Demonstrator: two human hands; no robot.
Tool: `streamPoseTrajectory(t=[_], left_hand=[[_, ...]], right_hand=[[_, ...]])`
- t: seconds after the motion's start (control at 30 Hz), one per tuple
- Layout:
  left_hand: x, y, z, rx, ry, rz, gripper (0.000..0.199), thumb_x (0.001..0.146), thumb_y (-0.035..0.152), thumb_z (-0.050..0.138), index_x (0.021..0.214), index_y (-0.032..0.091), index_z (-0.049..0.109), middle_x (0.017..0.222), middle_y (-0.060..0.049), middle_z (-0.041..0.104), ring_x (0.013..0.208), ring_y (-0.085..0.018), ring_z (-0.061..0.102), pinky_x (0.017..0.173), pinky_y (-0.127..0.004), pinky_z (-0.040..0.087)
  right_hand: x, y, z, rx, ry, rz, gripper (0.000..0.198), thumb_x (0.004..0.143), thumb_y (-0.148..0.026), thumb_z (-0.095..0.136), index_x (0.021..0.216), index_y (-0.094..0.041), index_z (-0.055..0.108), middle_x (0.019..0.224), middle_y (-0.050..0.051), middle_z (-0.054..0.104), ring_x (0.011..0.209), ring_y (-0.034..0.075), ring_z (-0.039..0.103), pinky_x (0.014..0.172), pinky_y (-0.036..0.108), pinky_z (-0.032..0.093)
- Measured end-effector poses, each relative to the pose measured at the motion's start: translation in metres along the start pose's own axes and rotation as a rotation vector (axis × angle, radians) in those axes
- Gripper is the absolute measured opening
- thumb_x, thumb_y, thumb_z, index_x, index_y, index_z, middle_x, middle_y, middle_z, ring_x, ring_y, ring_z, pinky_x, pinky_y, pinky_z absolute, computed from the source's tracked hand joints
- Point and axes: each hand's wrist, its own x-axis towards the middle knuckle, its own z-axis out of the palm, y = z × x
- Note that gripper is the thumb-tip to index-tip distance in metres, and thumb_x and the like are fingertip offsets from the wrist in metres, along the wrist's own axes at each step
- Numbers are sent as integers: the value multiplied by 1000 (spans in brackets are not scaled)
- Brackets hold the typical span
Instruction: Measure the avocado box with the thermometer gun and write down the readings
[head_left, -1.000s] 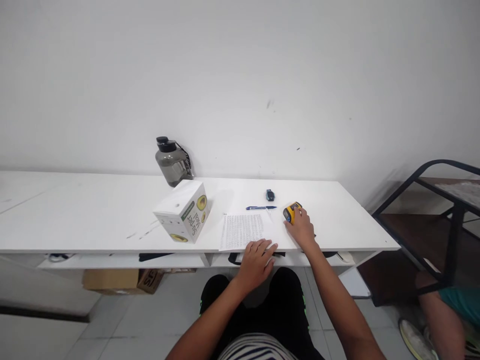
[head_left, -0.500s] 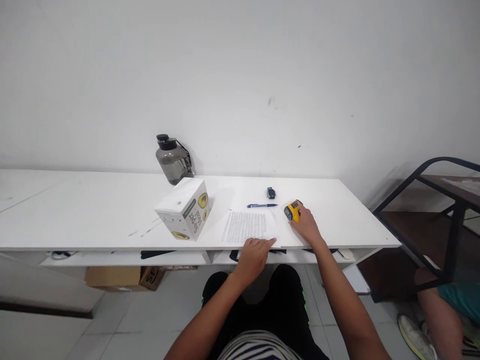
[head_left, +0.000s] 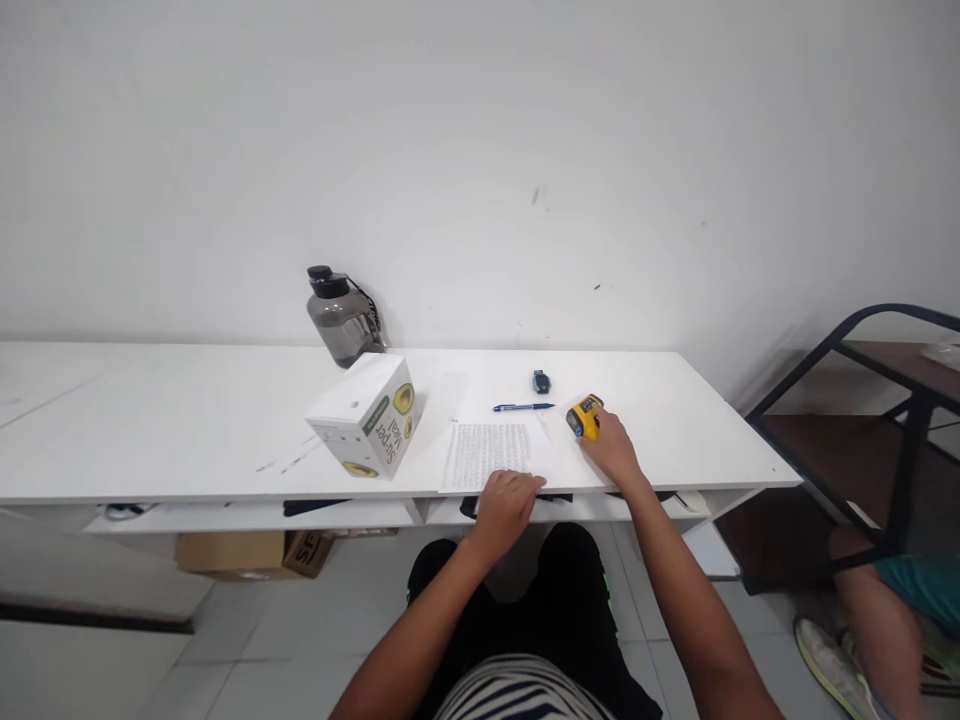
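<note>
My left hand (head_left: 510,505) lies over the near edge of a sheet of paper (head_left: 495,450) covered in rows of writing. Its fingers rest flat on the sheet, with nothing gripped. In my right hand (head_left: 615,450) is a yellow and black handheld device (head_left: 585,415) with a small screen and buttons, its far end pointing left. It is held low at the tabletop; whether it touches the surface I cannot tell. A blue pen (head_left: 523,407) lies just beyond the paper, and a dark wristwatch (head_left: 541,382) sits behind the pen.
A white box with avocado pictures (head_left: 367,420) stands left of the paper on the white table (head_left: 187,430). Behind it is a large grey bottle (head_left: 341,320) near the wall. At right are a dark metal-framed rack (head_left: 817,370) and another person's leg (head_left: 877,620). A cardboard box (head_left: 240,555) sits below.
The paper and my left hand have shifted slightly left, and my left thumb reaches out less. My right hand keeps hold of the yellow device in about the same place. The view tilts slightly.
</note>
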Motion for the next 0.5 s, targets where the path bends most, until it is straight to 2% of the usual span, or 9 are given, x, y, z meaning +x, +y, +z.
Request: streamPoseTrajectory(t=[0.17, 0.3, 0.4, 0.5], left_hand=[[3, 0, -3, -53, -16, -41, 22, 93, 20, 47, 104, 22, 66, 96, -4, 72, 91, -18, 63, 81, -36, 43], [7, -4, -6, -99, -95, -80, 21, 93, 22, 48, 105, 22, 65, 98, -4, 72, 92, -18, 62, 82, -37, 43], [10, -5, -10, -73, -153, -55, 22, 93, 23, 48, 109, 22, 63, 102, -4, 71, 95, -19, 62, 82, -37, 44], [10, -1, -15, 16, -149, 44, 26, 94, 19, 44, 111, 21, 62, 107, -6, 68, 101, -20, 60, 83, -37, 44]], right_hand=[[1, -1, 0, -12, -12, -13, 66, 79, -29, 62, 140, -14, 39, 134, 15, 51, 120, 27, 50, 96, 33, 42], [-2, -5, -2, -52, -42, 10, 58, 82, -30, 60, 136, -16, 43, 136, 14, 51, 120, 26, 51, 96, 33, 41], [-10, -11, -4, -181, -36, 16, 52, 87, -34, 55, 137, -21, 44, 136, 12, 53, 127, 29, 44, 102, 44, 34], [-18, -13, -6, -320, -1, 8, 52, 91, -40, 50, 139, -23, 41, 134, 13, 53, 127, 33, 41, 101, 54, 30]])
